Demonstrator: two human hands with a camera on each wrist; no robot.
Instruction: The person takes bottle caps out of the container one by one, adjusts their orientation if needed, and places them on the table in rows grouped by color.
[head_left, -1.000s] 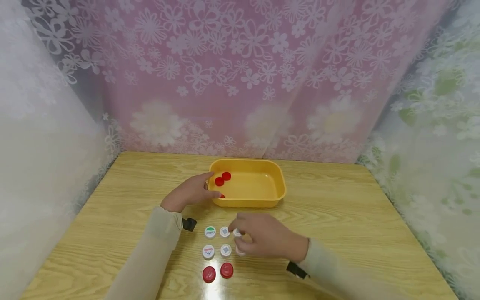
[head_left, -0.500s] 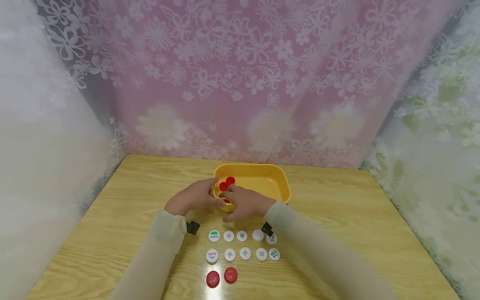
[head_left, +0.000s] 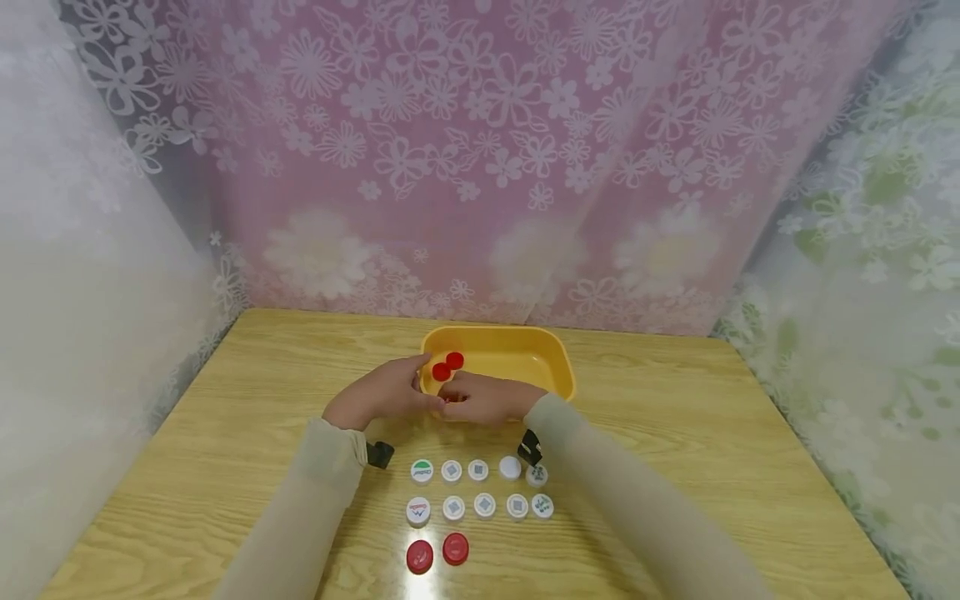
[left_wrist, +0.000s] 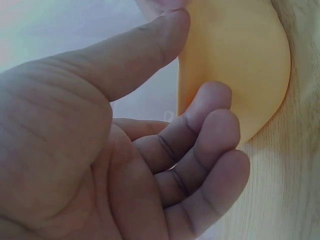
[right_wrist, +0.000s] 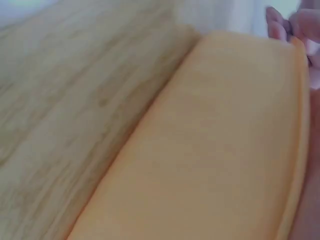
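Note:
In the head view a yellow plastic basin (head_left: 525, 408) stands at the back of the table with red bottle caps (head_left: 441, 372) at its left end. My left hand (head_left: 386, 392) holds the basin's near left corner, thumb at the rim. The left wrist view shows its curled fingers (left_wrist: 220, 137) against the outer wall. My right hand (head_left: 487, 398) reaches over the front rim into the basin, fingers curled. A sliver of red shows at its fingertips, where it pinches another red cap, mostly hidden. The right wrist view shows mainly the basin's outer wall (right_wrist: 200, 140).
On the wooden table (head_left: 675, 467), before the basin, white printed bottle caps (head_left: 483, 505) lie in two rows. Two red caps (head_left: 455, 548) form a shorter row nearer me. A pink flowered curtain (head_left: 480, 167) hangs behind the table, with pale ones on both sides.
My right hand has gone from above the white caps up and forward into the basin, and its fingers have closed on a red cap there. My left hand stays at the basin's corner.

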